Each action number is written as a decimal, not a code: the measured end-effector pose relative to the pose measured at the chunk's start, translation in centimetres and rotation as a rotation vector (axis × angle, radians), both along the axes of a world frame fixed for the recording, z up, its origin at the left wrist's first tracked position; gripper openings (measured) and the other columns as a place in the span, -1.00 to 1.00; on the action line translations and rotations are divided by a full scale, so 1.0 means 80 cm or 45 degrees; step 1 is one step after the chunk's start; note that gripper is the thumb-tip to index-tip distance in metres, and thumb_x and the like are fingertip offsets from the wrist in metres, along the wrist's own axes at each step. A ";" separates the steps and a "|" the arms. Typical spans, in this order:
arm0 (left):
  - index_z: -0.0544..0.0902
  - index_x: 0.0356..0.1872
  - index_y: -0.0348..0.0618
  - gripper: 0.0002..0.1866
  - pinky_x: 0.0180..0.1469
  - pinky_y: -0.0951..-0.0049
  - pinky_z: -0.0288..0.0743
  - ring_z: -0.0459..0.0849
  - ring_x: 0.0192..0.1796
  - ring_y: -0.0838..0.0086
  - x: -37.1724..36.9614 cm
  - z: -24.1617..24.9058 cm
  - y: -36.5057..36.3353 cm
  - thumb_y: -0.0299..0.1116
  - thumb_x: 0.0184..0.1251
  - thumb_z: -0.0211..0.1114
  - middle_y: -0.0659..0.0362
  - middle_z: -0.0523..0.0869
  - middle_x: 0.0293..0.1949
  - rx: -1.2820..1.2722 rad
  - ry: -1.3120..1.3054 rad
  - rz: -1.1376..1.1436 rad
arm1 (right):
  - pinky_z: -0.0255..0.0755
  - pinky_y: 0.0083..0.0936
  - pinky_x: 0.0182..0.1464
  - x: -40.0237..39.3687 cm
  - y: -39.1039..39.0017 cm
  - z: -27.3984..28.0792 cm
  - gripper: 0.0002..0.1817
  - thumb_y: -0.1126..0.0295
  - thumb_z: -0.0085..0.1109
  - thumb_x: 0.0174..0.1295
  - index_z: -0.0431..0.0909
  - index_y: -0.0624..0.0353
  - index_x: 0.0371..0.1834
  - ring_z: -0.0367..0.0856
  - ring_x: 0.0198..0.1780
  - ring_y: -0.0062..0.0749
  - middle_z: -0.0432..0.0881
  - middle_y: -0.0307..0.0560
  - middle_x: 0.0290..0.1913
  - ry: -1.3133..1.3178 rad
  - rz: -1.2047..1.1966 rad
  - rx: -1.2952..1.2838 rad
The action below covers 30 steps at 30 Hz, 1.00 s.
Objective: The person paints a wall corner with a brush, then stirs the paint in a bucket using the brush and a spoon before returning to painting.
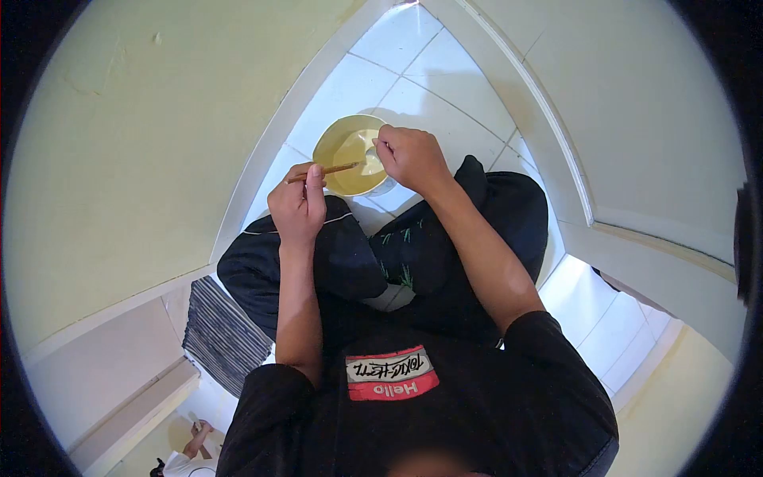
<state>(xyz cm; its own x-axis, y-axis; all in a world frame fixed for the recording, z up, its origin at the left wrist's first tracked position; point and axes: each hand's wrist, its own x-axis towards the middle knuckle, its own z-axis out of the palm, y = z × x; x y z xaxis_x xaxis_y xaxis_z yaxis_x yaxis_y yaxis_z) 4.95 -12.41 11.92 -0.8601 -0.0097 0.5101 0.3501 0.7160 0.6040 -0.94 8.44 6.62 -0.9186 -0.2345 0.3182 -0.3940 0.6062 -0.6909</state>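
A round bucket with a yellow inside and yellow liquid in it, which looks like paint, stands on the tiled floor in front of my crossed legs. My left hand is closed round the wooden handle of a thin paintbrush; the brush's tip points right, over the bucket. At the bucket's right rim is my right hand, its fingers curled in a pinch. A small pale, shiny patch shows below those fingertips, and whatever they hold is too small to make out.
Pale yellow walls rise on the left, and a cream door panel on the right. A dark striped mat lies at the lower left. Beyond it, another person reaches toward a wall. White tiles cover the floor.
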 end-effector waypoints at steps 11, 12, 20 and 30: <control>0.70 -0.37 -0.31 -0.79 -0.45 0.41 0.49 0.70 -0.51 0.32 -0.011 -0.009 -0.023 -0.40 0.48 0.27 0.08 0.80 -0.37 -0.112 -0.036 -0.010 | 0.54 -0.01 -0.28 0.001 0.001 -0.004 -0.79 0.26 0.13 0.34 0.58 0.16 -0.36 0.68 -0.36 0.09 0.67 0.07 -0.43 -0.019 -0.028 0.072; 0.71 -0.36 -0.30 -0.79 -0.44 0.41 0.50 0.71 -0.50 0.31 -0.012 -0.008 -0.026 -0.40 0.47 0.28 0.08 0.80 -0.36 -0.108 -0.047 -0.010 | 0.54 -0.01 -0.28 0.001 0.001 -0.005 -0.78 0.26 0.13 0.34 0.58 0.16 -0.37 0.68 -0.36 0.08 0.68 0.07 -0.43 -0.004 -0.031 0.085; 0.70 -0.31 -0.33 -0.76 -0.35 0.39 0.59 0.77 -0.42 0.33 -0.027 0.009 -0.032 -0.36 0.52 0.23 0.08 0.80 -0.28 -0.087 -0.066 -0.079 | 0.55 -0.05 -0.30 0.000 -0.007 -0.007 -0.75 0.22 0.14 0.37 0.58 0.13 -0.41 0.69 -0.36 0.04 0.67 0.01 -0.43 0.020 -0.053 0.192; 0.64 -0.40 -0.26 -0.77 -0.38 0.38 0.53 0.68 -0.47 0.29 -0.050 -0.004 -0.071 -0.34 0.45 0.28 0.16 0.79 -0.25 0.015 -0.098 -0.131 | 0.54 -0.20 -0.38 0.010 -0.014 0.012 -0.85 0.30 0.34 0.21 0.63 0.10 -0.42 0.68 -0.42 -0.08 0.68 -0.08 -0.43 0.221 0.061 0.418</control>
<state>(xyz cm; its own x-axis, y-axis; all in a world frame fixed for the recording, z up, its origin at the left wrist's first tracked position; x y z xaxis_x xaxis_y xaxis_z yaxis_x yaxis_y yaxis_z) 0.97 -18.09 11.64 -0.8935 0.0746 0.4428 0.3733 0.6714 0.6402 -0.12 7.31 7.60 -0.8430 -0.3916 0.3688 -0.5217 0.7622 -0.3833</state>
